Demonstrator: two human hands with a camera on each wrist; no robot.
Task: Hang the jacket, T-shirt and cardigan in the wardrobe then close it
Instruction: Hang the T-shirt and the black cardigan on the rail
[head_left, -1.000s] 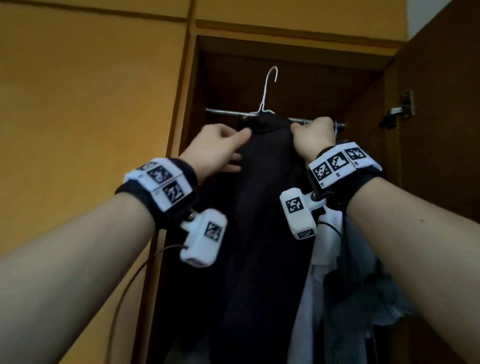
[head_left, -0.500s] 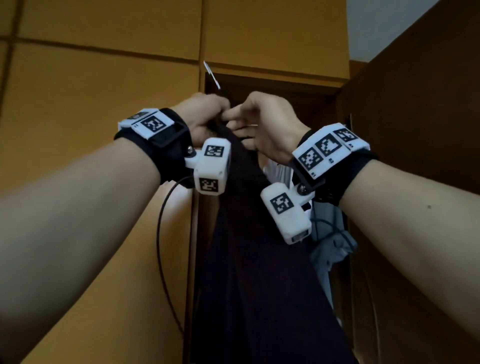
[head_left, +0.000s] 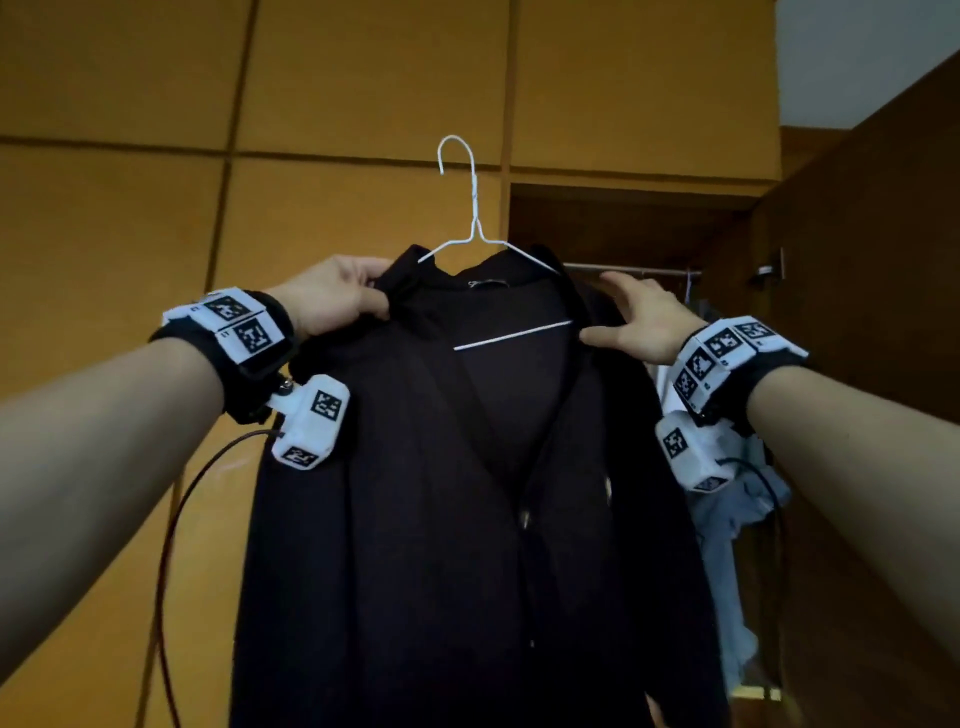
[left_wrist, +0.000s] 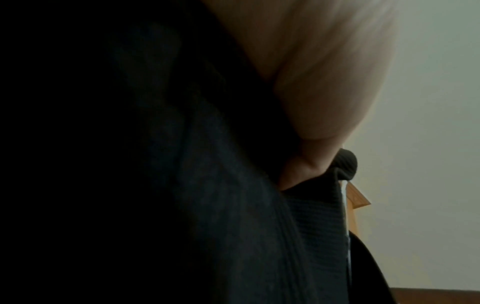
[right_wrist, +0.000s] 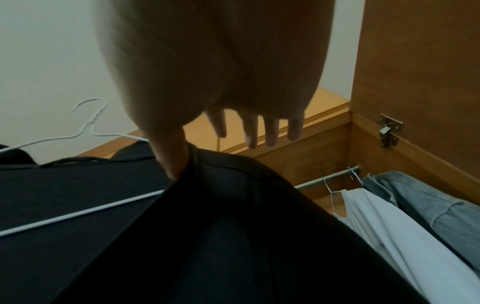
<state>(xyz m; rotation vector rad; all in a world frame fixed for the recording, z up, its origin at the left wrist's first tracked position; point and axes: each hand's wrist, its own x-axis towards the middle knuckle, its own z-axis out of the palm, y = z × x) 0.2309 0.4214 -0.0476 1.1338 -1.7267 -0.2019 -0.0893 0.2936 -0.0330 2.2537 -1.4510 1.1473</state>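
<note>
Cardigan (head_left: 467, 493) is hanging on a white wire hanger (head_left: 475, 228), held up in front of the closed wardrobe panels, left of the open compartment, probably so its shoulders can be squared before hooking. Left hand (head_left: 332, 296) is gripping the left shoulder, fingers curled into the knit. Right hand (head_left: 636, 325) is reaching up with fingers straight, thumb pressing the right shoulder fabric. Rail (right_wrist: 327, 179) is already carrying a white T-shirt (right_wrist: 384, 224) and denim jacket (right_wrist: 436, 205).
</note>
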